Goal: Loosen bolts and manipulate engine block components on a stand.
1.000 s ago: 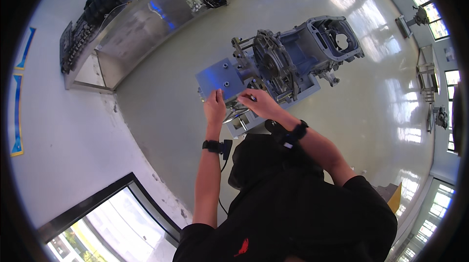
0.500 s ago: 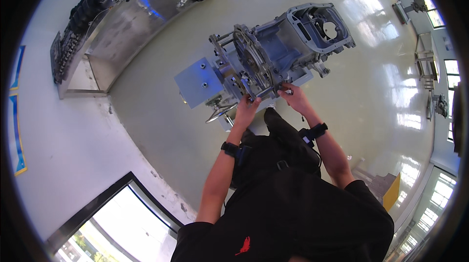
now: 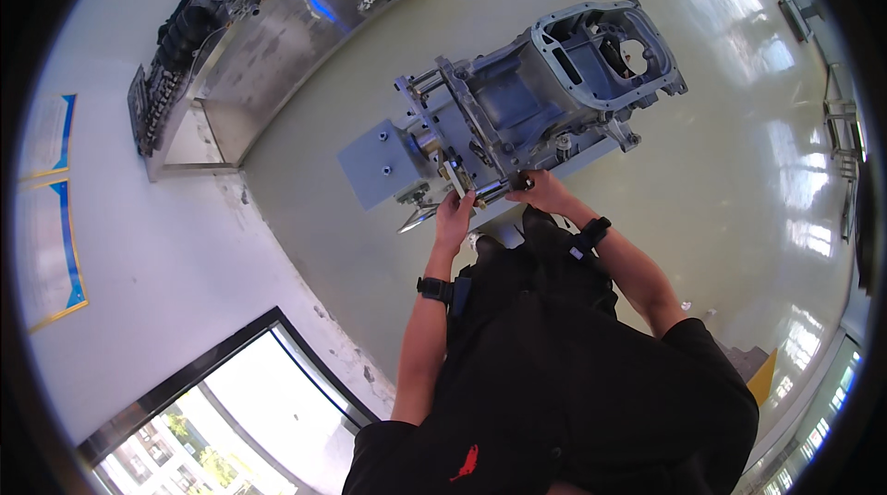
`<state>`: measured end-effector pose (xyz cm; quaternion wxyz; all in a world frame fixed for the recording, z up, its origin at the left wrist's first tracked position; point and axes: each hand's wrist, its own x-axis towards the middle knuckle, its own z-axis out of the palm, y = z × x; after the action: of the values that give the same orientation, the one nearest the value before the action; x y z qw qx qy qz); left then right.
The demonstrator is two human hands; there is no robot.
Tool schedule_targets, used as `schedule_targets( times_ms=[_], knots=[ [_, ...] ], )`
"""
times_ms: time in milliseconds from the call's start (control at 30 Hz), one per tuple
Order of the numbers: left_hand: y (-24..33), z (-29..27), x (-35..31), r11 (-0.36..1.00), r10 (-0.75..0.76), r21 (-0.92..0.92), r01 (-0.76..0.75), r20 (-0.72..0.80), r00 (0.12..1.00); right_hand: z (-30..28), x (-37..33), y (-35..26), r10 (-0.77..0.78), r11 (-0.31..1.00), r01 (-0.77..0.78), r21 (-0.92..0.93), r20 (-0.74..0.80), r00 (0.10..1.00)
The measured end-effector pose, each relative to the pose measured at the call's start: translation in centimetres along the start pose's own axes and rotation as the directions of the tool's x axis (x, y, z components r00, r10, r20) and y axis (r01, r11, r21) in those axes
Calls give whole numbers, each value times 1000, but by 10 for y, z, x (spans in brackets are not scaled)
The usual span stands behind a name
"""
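Note:
A grey cast-metal housing (image 3: pixel 517 89), hollow with an open rectangular flange at its far right end, is fixed to a stand. Long rods join it to the stand's bracket (image 3: pixel 428 112), beside a blue-grey box (image 3: pixel 377 162). At the near side, my left hand (image 3: pixel 453 220) is closed, thumb and fingers at the bracket end of a short mounting rod (image 3: pixel 492 198). My right hand (image 3: pixel 543 192) is closed at that rod's other end, by the housing's near flange corner. Its fingertips hide what they grip.
A metal workbench (image 3: pixel 305 19) carrying engine parts stands at the back left along the white wall (image 3: pixel 120 246). A glazed door (image 3: pixel 249 393) is at the lower left. A yellow panel (image 3: pixel 762 378) stands at the lower right, and more equipment lines the right wall.
The housing has turned on its stand, so its round flange now shows nearly edge-on. Both hands have come slightly lower with the near rod. The whole view has shifted a little.

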<state>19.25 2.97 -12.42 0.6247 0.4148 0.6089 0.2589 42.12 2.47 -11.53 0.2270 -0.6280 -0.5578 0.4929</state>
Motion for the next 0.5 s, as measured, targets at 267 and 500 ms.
schedule_targets(
  times_ms=[267, 500],
  knots=[
    [5, 14, -6, 973, -39, -228, 40, 11, 999, -1, 1, 12, -258, 966, 256, -37, -139, 956],
    [2, 8, -2, 952, -88, -291, 94, 33, 996, -12, -9, -21, -332, 921, 284, -265, -161, 929]
  ],
)
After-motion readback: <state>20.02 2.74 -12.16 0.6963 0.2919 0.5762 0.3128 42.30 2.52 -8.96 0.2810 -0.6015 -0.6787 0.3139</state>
